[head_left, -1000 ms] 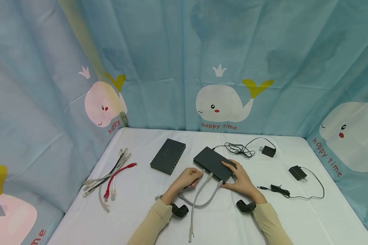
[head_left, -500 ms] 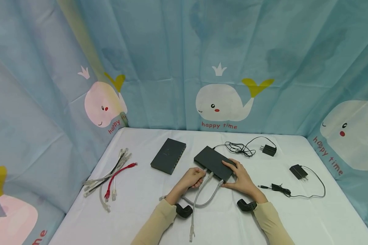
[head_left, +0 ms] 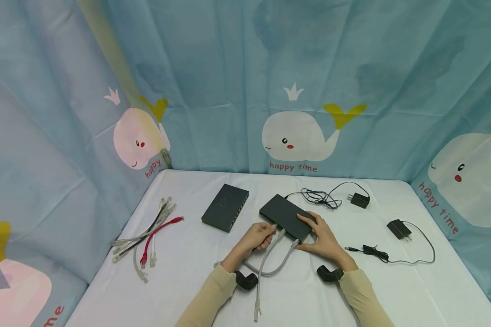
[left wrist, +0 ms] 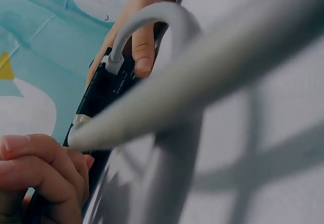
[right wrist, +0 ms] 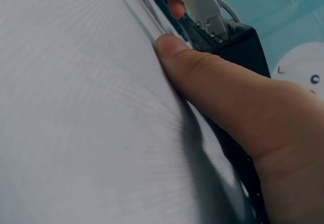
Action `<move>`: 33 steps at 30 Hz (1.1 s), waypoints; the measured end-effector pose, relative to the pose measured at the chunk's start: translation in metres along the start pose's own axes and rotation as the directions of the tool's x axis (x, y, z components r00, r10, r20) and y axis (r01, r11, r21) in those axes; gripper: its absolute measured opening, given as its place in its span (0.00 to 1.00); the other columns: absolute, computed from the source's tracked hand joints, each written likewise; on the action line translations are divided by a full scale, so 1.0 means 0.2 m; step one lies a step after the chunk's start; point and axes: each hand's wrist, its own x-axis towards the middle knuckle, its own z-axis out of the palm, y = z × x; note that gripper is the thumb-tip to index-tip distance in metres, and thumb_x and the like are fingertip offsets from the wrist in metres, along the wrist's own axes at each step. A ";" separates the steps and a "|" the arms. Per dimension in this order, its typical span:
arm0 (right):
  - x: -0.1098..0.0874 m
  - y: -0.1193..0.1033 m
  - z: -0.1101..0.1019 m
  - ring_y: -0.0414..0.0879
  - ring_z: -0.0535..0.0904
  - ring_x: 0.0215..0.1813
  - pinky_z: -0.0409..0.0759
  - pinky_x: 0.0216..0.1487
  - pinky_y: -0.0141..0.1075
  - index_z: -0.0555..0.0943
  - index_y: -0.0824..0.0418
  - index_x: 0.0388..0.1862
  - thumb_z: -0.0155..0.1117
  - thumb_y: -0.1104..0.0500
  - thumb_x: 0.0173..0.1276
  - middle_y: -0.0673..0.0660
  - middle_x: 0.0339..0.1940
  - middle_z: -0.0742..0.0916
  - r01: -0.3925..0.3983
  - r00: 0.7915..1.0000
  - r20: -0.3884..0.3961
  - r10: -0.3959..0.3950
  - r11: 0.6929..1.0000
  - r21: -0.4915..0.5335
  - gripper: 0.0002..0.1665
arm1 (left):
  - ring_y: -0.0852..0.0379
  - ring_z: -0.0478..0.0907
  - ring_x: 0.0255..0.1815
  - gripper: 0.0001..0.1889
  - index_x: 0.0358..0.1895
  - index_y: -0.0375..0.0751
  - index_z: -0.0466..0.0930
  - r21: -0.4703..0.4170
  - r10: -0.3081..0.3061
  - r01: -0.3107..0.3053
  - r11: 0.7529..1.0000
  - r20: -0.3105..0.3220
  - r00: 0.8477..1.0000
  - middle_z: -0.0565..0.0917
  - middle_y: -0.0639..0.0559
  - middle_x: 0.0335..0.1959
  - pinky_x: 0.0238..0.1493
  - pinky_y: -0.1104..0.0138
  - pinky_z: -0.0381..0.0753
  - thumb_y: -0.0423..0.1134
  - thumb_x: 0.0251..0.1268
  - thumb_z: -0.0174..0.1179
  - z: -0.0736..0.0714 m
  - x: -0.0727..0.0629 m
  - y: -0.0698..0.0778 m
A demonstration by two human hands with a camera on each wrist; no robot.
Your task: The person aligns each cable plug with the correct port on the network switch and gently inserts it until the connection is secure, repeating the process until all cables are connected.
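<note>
A black network switch (head_left: 282,211) lies at mid-table in the head view, its port side facing the person. My right hand (head_left: 322,237) grips its right end, fingers on top and thumb low at the port side, as the right wrist view shows. My left hand (head_left: 257,237) pinches a network cable's plug (head_left: 274,226) at the left part of the port side. How deep that plug sits is hidden by the fingers. A grey network cable (head_left: 266,261) is plugged in beside it. Another grey plug (left wrist: 114,64) sits in a port near my right thumb.
A second black switch (head_left: 225,208) lies to the left. Farther left is a pile of grey, black and red network cables (head_left: 151,234). A power adapter (head_left: 358,200) with a coiled cord lies back right; another adapter (head_left: 398,230) is farther right.
My left hand has shifted slightly right, toward the switch, bringing the pinched plug against the port side; it barely moves in the last half second. My right hand keeps its grip.
</note>
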 end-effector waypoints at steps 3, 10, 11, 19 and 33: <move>0.00 0.00 0.00 0.60 0.60 0.66 0.63 0.57 0.62 0.62 0.42 0.70 0.72 0.32 0.41 0.61 0.71 0.61 0.002 1.000 -0.003 -0.002 1.000 -0.003 0.56 | 0.68 0.62 0.10 0.16 0.43 0.33 0.76 -0.007 -0.010 0.010 1.000 0.002 1.000 0.72 0.54 0.17 0.09 0.76 0.60 0.44 0.71 0.49 0.00 0.01 0.00; 0.00 0.01 0.00 0.61 0.61 0.66 0.63 0.57 0.61 0.62 0.42 0.70 0.73 0.32 0.40 0.61 0.70 0.62 0.016 1.000 -0.013 -0.017 1.000 -0.017 0.56 | 0.66 0.64 0.10 0.17 0.43 0.27 0.74 -0.008 0.007 -0.007 1.000 0.039 0.999 0.71 0.52 0.18 0.11 0.76 0.64 0.43 0.71 0.50 -0.01 0.03 0.01; 0.00 0.02 0.00 0.61 0.61 0.66 0.63 0.57 0.61 0.62 0.42 0.70 0.73 0.32 0.40 0.61 0.70 0.62 0.018 1.000 -0.015 -0.018 1.000 -0.020 0.56 | 0.66 0.65 0.11 0.17 0.43 0.26 0.74 -0.010 0.016 -0.015 1.000 0.044 0.999 0.72 0.51 0.19 0.12 0.75 0.65 0.43 0.71 0.50 -0.01 0.03 0.01; 0.01 0.01 0.00 0.63 0.62 0.65 0.63 0.56 0.62 0.63 0.45 0.69 0.74 0.34 0.41 0.62 0.69 0.63 0.040 0.999 -0.025 -0.040 0.999 0.006 0.56 | 0.64 0.69 0.14 0.18 0.42 0.28 0.75 0.006 0.047 -0.048 0.999 0.051 0.998 0.73 0.53 0.19 0.16 0.74 0.69 0.45 0.70 0.50 -0.02 0.05 0.01; 0.01 0.00 0.01 0.63 0.64 0.61 0.66 0.54 0.60 0.64 0.51 0.70 0.76 0.46 0.46 0.69 0.63 0.65 0.049 0.996 -0.071 -0.051 0.998 -0.030 0.52 | 0.65 0.67 0.15 0.19 0.41 0.27 0.75 -0.058 0.039 -0.036 0.998 0.066 0.997 0.72 0.54 0.20 0.16 0.75 0.67 0.46 0.69 0.52 0.02 0.06 0.03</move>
